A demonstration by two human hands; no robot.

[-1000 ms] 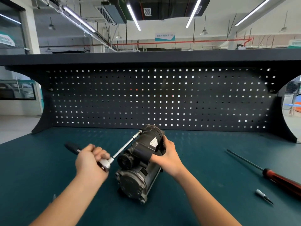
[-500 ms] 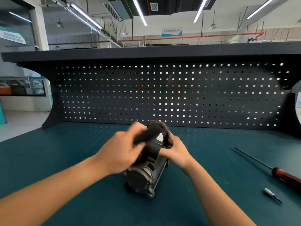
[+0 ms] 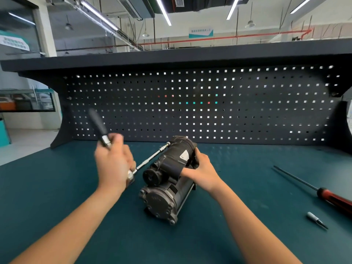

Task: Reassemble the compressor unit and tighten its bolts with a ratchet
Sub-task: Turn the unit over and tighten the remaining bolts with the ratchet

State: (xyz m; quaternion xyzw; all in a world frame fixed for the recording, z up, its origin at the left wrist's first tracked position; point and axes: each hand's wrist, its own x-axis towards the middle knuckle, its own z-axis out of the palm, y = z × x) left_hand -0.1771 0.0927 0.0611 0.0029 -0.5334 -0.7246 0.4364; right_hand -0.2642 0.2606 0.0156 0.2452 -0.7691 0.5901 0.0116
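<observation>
Vs 0.5 s ago: L hand point(image 3: 114, 161) has swung off the top of the compressor point(image 3: 167, 180) to its left side. The ratchet point(image 3: 98, 121) handle, which lay across the unit, now sticks up toward upper left of frame, motion-blurred. R hand point(image 3: 200, 172) is on the same spot. Compressor hasn't shifted on the bench mat point(image 3: 47, 187). Screwdriver point(image 3: 333, 199) & loose bit point(image 3: 314, 219) at lower right lie as before.

Compressor sits centre frame, a bit below middle, on its side. Long axis runs near-to-far: bolted round end cap faces the viewer at lower centre, other end points at the pegboard point(image 3: 247, 111), leaning slightly right. The extension bar point(image 3: 147, 161) runs diag. from the ratchet head at L hand's heel up-right to the unit's far end, along its left flank.

L hand fingers are wrapped round the ratchet near its head. R hand fingers are curled over the unit's right side w/ thumb across the top, gripping it. Screwdriver shaft points up-left, well apart from the unit.
</observation>
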